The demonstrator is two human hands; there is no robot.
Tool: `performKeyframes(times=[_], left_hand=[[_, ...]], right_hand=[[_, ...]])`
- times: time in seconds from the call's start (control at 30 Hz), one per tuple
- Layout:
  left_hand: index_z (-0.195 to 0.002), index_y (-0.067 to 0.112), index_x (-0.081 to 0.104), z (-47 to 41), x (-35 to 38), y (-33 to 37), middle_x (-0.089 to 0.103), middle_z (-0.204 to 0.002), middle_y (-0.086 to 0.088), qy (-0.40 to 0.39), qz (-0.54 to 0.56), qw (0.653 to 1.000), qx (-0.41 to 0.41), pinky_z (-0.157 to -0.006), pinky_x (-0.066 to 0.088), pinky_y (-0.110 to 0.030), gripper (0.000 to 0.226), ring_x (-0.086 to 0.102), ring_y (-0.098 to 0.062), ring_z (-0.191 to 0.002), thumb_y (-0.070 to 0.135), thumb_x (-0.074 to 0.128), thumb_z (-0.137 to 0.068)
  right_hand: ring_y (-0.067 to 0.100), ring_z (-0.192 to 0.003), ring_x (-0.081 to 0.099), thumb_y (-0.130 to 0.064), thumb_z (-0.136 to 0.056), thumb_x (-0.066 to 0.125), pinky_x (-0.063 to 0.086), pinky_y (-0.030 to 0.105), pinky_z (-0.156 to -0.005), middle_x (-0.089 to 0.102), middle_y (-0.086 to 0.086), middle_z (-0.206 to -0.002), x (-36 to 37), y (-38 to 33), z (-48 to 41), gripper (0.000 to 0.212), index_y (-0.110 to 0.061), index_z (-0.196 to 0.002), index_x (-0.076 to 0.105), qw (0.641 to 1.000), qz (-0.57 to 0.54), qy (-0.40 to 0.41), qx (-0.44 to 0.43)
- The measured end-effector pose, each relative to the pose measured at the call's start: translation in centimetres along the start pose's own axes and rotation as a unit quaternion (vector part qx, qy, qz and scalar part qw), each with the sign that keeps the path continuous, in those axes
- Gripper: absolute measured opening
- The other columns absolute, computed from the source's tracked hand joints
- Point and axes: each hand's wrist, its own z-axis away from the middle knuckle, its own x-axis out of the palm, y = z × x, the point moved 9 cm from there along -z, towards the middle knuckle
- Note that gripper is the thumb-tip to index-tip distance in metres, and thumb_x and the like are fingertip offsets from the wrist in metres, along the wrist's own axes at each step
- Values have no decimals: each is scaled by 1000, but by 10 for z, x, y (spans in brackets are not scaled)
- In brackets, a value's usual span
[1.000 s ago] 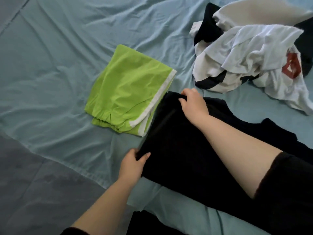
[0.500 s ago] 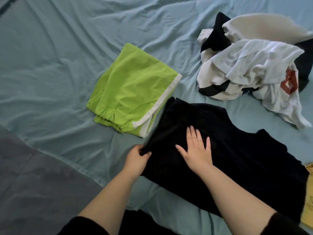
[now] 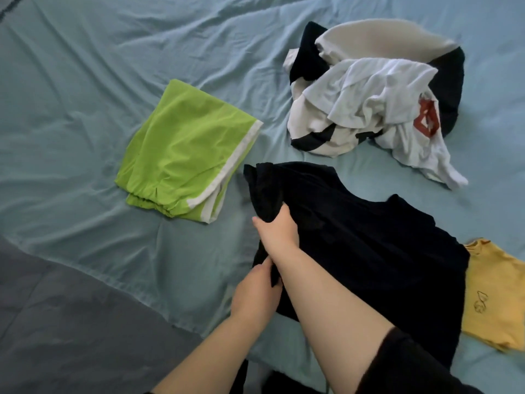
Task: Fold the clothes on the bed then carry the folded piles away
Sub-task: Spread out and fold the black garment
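**Currently mid-fold: risk of a wadded crease**

Found black garment (image 3: 369, 245) spread on the light blue bed sheet (image 3: 85, 81), just right of the folded lime-green shorts (image 3: 184, 155) and touching a yellow garment (image 3: 494, 294) at its right edge. Could not tell which of those two overlaps the other.

Noted right hand (image 3: 277, 227) clenched round a bunched handful of the black garment's left edge, raised off the sheet. Noted left hand (image 3: 255, 294) nearer the body, pinching the same edge lower down. Judged a side fold to be in hand, not yet laid.

Risks recorded:
- Bunched grip likely to lay an uneven, lumpy crease unless the edge is drawn taut between both hands.
- Carrying the edge rightward liable to drag or rumple the yellow garment.
- Raised corner close to the green shorts; a loose sweep liable to disturb that finished fold.
- Unfolded heap of white and black clothes (image 3: 369, 103) well apart, so no interference expected.
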Motion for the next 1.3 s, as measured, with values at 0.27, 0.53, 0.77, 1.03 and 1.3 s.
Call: performKeyframes(times=[0.27,0.53,0.77,1.03,1.3], left_hand=[[-138,62,-12,56,109,85,51,-80,9,-25,-64,988,139,-57,52,-28,85,55,-7,-66,27,50,-92],[-143,54,-10,92,243,153,50,-81,3,-96,-130,977,137,-51,44,-33,80,56,-16,-67,24,44,-92],[-143,54,-10,93,314,164,53,-80,5,-130,-183,963,148,-52,46,-33,79,56,-15,-67,31,44,-91],[-145,37,34,57,236,199,49,-140,4,137,-295,893,310,-104,36,-39,65,45,-19,-131,64,39,-86],[-137,43,-37,-29,241,140,-36,-152,1,5,-445,878,176,-109,-16,-65,98,-38,-25,-138,93,8,-66]], right_hand=[[11,-93,63,-33,-93,59,47,18,-72,67,-7,-96,-151,118,8,25,-21,-114,63,982,-147,106,-56],[23,-136,41,-34,-100,45,33,28,-102,44,5,-147,-274,239,14,51,-16,-146,34,969,-109,220,-11],[17,-105,58,-32,-100,46,46,24,-81,61,-2,-111,-313,301,5,30,-12,-122,50,969,-86,231,-18],[9,-100,64,-47,-79,71,52,27,-82,67,-12,-106,-332,302,-41,30,-35,-101,54,951,-287,117,0],[10,-113,53,-21,-98,49,40,16,-90,57,-10,-125,-352,245,-80,43,-24,-140,41,963,-9,212,-168]])
